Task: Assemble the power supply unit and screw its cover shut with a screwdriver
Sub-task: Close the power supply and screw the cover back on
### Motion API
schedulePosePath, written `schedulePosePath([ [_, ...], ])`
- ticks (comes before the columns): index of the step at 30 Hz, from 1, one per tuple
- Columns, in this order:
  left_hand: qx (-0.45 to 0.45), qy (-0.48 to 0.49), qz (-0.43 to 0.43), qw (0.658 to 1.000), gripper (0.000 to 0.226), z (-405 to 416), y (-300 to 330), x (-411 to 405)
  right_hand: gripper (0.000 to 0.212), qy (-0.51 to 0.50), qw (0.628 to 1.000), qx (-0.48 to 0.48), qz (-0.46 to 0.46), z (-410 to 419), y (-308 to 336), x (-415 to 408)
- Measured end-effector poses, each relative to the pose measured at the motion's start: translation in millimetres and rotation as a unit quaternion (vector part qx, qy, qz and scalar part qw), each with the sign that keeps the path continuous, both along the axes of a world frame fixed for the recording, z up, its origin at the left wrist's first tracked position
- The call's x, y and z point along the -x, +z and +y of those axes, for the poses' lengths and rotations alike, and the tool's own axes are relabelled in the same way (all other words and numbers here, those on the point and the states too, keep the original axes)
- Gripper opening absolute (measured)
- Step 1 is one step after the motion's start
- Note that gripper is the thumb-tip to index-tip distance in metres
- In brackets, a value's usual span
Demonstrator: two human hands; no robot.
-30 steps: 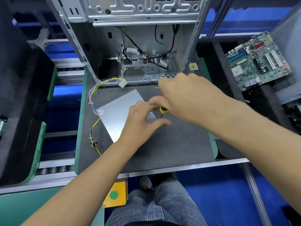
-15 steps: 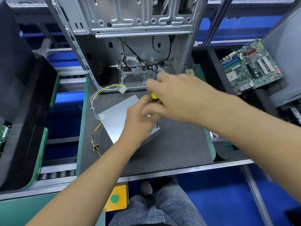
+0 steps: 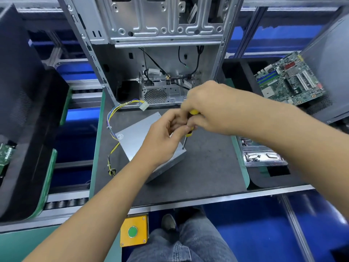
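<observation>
Screwdriver [image 3: 188, 132], yellow handle, thin steel shaft: near upright, tip down on the near right corner of the power supply unit [image 3: 136, 137]. Unit is a flat grey sheet-metal box, long axis diagonal on the dark mat [image 3: 207, 167]. Right hand [image 3: 209, 108] wrapped around the handle; left hand [image 3: 162, 140] pinches it lower down. Yellow-blue wire bundle [image 3: 113, 118] trails left. Open metal case [image 3: 160, 53] behind; green motherboard [image 3: 289, 80] far right.

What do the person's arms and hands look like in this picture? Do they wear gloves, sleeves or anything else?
Both arms are bare as far as the picture shows them, with no sleeves in view. The left hand and the right hand have no gloves. No watch, ring, wrist strap or bracelet shows on either. Below, grey jeans cover the legs.
</observation>
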State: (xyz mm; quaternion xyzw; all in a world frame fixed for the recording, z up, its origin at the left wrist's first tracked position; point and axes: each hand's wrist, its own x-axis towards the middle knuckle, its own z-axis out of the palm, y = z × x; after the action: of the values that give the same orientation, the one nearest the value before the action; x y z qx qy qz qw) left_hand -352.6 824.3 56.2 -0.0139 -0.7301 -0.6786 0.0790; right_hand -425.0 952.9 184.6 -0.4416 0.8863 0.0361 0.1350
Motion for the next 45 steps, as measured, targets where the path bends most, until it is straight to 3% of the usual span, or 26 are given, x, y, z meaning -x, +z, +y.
schedulePosePath([
  [3, 0.018, -0.036, 0.007, 0.999, 0.017, 4, 1, 1, 0.020, 0.016, 0.993, -0.010, 0.112, -1, -10, -6],
  [6, -0.058, 0.023, -0.005, 0.998, 0.045, 13, -1, 4, 0.020, -0.043, 0.983, -0.007, 0.177, -3, -20, -14],
  [9, -0.063, 0.014, -0.015, 0.998, 0.041, 10, -3, 4, 0.032, -0.036, 0.996, 0.063, 0.047, 2, -13, -12],
  [11, -0.064, -0.042, -0.018, 0.997, 0.032, 3, -8, 3, 0.016, 0.003, 0.998, 0.059, -0.004, 1, -7, -6],
  [13, -0.054, -0.055, -0.009, 0.997, 0.036, 3, -10, 1, 0.011, 0.009, 0.998, 0.026, 0.062, -2, -10, -3],
  [15, -0.043, -0.003, 0.001, 0.999, 0.047, 10, -9, 1, 0.020, -0.011, 0.988, 0.005, 0.155, -8, -13, -9],
  [17, -0.037, 0.052, -0.008, 0.998, 0.054, 12, -12, 3, 0.025, -0.030, 0.984, 0.013, 0.175, -9, -15, -12],
  [21, -0.048, -0.037, -0.026, 0.998, 0.046, -2, -15, -1, 0.027, -0.015, 0.998, 0.042, -0.037, -2, -4, -3],
  [23, -0.049, -0.056, -0.033, 0.997, 0.051, -3, -15, -1, 0.018, -0.002, 1.000, 0.023, 0.014, -4, -6, 0],
  [25, -0.045, -0.008, -0.038, 0.998, 0.062, 4, -13, 0, 0.041, -0.032, 0.994, -0.014, 0.104, -7, -9, -4],
  [27, -0.052, 0.037, -0.035, 0.997, 0.065, 7, -14, 3, 0.053, -0.056, 0.990, -0.010, 0.130, -6, -10, -7],
  [31, -0.039, -0.018, -0.034, 0.998, 0.056, -4, -21, 3, 0.024, 0.029, 0.996, 0.062, -0.053, -2, -8, -1],
  [32, -0.051, -0.038, -0.038, 0.997, 0.061, -6, -22, 2, 0.018, 0.044, 0.996, 0.058, -0.049, -3, -8, 2],
  [33, -0.060, -0.050, -0.043, 0.996, 0.071, -6, -22, 1, 0.014, 0.038, 0.998, 0.050, -0.012, -5, -10, 2],
  [35, -0.056, -0.031, -0.041, 0.997, 0.085, 0, -20, 3, 0.034, -0.015, 0.995, 0.011, 0.100, -8, -17, 2],
  [37, -0.050, 0.026, -0.040, 0.998, 0.077, 5, -19, 8, 0.040, -0.049, 0.993, 0.026, 0.106, -7, -23, 2],
  [40, -0.077, 0.017, -0.051, 0.996, 0.058, -4, -24, 10, 0.028, -0.014, 0.990, 0.098, -0.102, -3, -25, 9],
  [42, -0.075, -0.043, -0.058, 0.995, 0.053, -8, -26, 8, 0.019, 0.001, 0.993, 0.089, -0.081, -3, -25, 15],
  [45, -0.049, -0.043, -0.076, 0.995, 0.048, -13, -27, 3, 0.048, -0.073, 0.992, 0.094, 0.030, -2, -27, 20],
])
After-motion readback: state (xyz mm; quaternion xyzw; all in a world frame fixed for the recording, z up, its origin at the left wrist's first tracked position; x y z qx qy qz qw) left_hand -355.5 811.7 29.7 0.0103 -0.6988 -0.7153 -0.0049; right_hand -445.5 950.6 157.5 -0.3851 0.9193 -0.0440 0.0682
